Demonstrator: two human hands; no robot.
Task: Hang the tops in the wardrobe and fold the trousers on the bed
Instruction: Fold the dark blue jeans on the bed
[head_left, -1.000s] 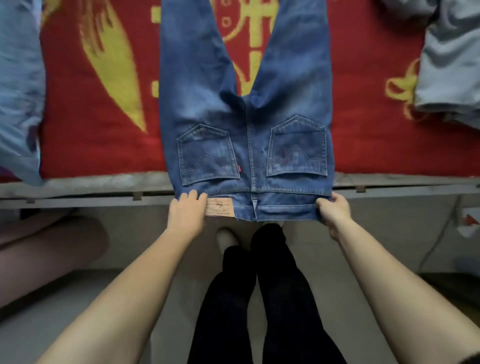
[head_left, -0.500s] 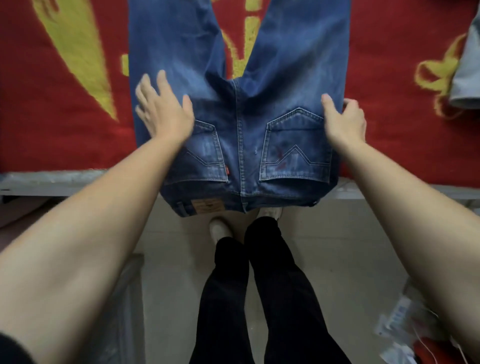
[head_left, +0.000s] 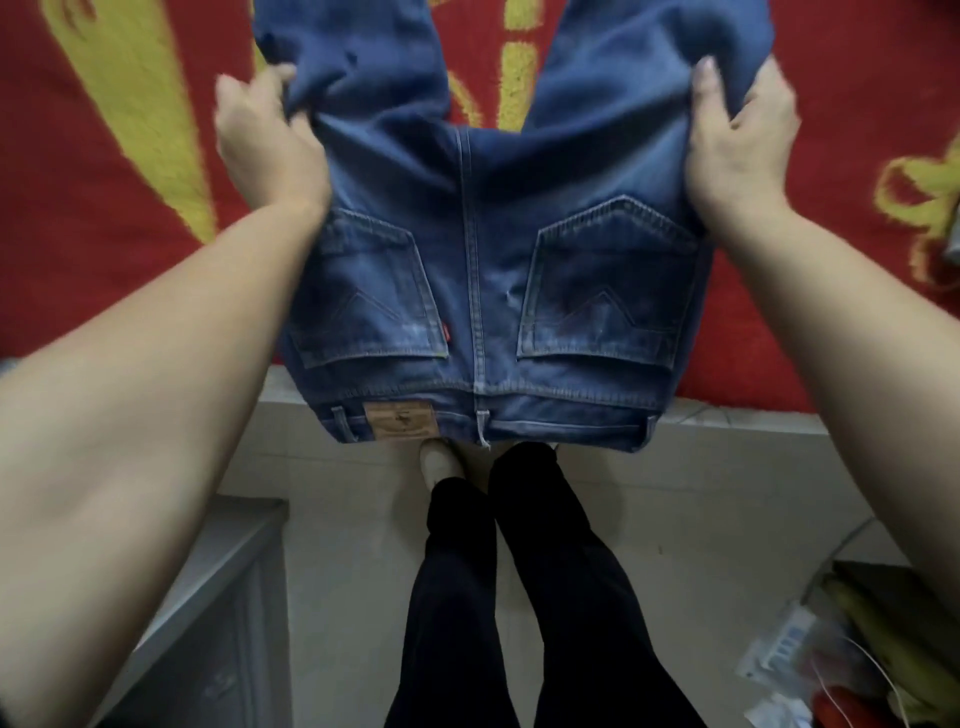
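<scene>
Head view: jeans (head_left: 467, 234) bear an unreadable tan waistband patch (head_left: 399, 419).

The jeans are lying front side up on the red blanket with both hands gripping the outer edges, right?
No, the jeans lie back side up: the head view shows both back pockets and the waistband patch. They are on the red blanket, left hand and right hand gripping the outer edges.

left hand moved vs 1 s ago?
Yes. The left hand left the waistband at the bed edge and went away from the person, past the back pocket; it now grips the jeans over the red blanket.
</scene>
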